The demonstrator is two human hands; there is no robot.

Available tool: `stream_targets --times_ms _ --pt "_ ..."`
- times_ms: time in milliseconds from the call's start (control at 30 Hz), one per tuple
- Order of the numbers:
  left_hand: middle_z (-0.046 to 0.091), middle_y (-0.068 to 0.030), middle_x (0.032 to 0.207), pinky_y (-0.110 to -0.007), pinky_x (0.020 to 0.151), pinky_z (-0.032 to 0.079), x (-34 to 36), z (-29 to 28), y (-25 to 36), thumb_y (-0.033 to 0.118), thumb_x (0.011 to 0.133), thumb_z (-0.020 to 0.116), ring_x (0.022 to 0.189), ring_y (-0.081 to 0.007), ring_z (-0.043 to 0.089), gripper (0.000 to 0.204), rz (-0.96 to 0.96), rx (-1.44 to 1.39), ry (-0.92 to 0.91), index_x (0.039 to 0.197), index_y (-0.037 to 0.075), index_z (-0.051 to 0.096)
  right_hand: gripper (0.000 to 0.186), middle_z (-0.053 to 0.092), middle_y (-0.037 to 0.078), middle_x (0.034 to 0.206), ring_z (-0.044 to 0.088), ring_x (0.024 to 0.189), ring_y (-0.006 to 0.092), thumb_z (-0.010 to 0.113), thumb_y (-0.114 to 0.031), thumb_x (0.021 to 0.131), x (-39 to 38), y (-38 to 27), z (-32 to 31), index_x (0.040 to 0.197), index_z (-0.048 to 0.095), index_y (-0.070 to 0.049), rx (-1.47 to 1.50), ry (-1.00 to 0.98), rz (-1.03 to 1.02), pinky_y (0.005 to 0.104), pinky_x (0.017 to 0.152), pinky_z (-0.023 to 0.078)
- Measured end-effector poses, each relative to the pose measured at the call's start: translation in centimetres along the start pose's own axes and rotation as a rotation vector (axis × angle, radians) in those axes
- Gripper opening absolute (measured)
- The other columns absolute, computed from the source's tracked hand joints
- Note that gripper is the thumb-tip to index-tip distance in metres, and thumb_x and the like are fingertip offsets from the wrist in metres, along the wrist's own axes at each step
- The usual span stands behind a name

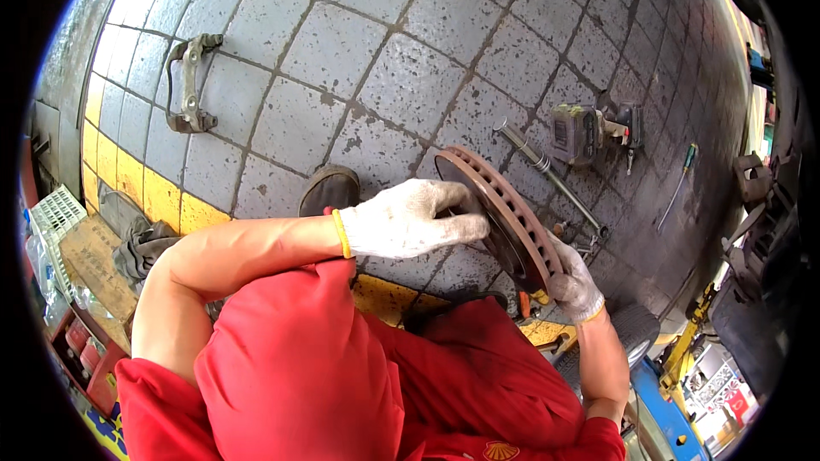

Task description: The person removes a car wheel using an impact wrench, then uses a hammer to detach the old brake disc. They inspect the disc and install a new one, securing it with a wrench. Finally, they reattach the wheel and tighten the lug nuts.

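A brake disc is held up in front of the person's red-clad knees, over the grey tiled floor. It is seen nearly edge-on and tilted, its upper end leaning to the left and its lower end near the right knee. The outer edge is a dull reddish brown, like rust, with a row of dark slots running along it between two thin rings. The broad face turned to the left is much darker, close to black, and only a narrow slice of it shows. Both hands wear pale knitted gloves with yellow cuffs, the left one smudged with grey. The right hand grips the disc at its lower right edge. The left hand is at the dark face with thumb and fingers bent and a gap between them; whether it is closed on anything there cannot be told. Just beyond the disc, a long shiny metal bar lies slantwise on the floor, with a cordless power tool near it and a green-handled screwdriver farther right. Well apart at the upper left lies a worn metal bracket.
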State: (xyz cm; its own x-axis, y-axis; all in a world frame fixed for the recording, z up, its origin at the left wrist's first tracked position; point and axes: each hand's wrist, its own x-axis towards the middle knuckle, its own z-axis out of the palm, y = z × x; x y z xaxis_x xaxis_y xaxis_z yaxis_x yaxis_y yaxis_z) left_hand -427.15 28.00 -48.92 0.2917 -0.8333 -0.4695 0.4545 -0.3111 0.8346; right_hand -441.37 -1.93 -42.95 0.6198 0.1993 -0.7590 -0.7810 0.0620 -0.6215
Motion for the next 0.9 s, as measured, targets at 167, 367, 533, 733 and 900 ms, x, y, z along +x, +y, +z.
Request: stream_targets --times_ms 167,367,533,733,900 --pt "0.074 -0.0074 0.099 -0.031 0.086 0.054 2.1 -0.6 -0.7 0.026 0.099 0.078 0.097 -0.009 0.064 0.033 0.095 -0.103 0.271 0.117 -0.001 0.07 0.114 0.064 0.013 0.141 0.066 0.123 0.0203 0.089 -0.049 0.074 0.5 -0.5 -0.5 0.159 0.039 0.01 0.215 0.031 0.01 0.0308 0.107 0.052" --pt "0.07 -0.0121 0.121 -0.04 0.09 0.058 3.6 -2.3 1.0 0.028 0.083 0.09 0.105 -0.0283 0.071 0.051 0.393 0.482 0.548 0.125 0.006 0.071 0.103 0.057 0.017 0.152 0.062 0.134 0.0272 0.094 -0.038 0.08 0.1 5.0 -6.4 0.158 0.041 0.002 0.321 0.08 -0.112 0.0423 0.111 0.054" --pt "0.071 -0.0121 0.124 -0.046 0.094 0.057 7.2 -3.7 1.6 0.041 0.087 0.084 0.112 -0.0356 0.068 0.056 0.737 0.737 0.466 0.134 0.013 0.071 0.113 0.057 0.017 0.151 0.062 0.133 0.0262 0.092 -0.056 0.08 0.6 4.6 -7.2 0.159 0.037 0.005 0.271 0.072 -0.115 0.0405 0.111 0.053" --pt "0.074 -0.0132 0.118 -0.046 0.097 0.056 10.0 -5.8 2.4 0.048 0.095 0.073 0.113 -0.037 0.067 0.051 0.776 0.72 0.259 0.126 0.008 0.075 0.117 0.063 0.016 0.143 0.065 0.127 0.0226 0.081 -0.07 0.084 -0.1 5.5 -8.4 0.16 0.034 0.006 0.148 0.124 -0.166 0.0373 0.107 0.053" --pt "0.078 -0.0117 0.112 -0.035 0.095 0.057 11.3 -7.4 2.1 0.036 0.11 0.063 0.105 -0.0172 0.072 0.04 0.388 0.314 0.086 0.125 0.001 0.074 0.118 0.066 0.013 0.141 0.065 0.126 0.0198 0.081 -0.073 0.082 0.9 4.5 -6.3 0.159 0.038 0.005 0.18 0.167 -0.204 0.0376 0.109 0.052"
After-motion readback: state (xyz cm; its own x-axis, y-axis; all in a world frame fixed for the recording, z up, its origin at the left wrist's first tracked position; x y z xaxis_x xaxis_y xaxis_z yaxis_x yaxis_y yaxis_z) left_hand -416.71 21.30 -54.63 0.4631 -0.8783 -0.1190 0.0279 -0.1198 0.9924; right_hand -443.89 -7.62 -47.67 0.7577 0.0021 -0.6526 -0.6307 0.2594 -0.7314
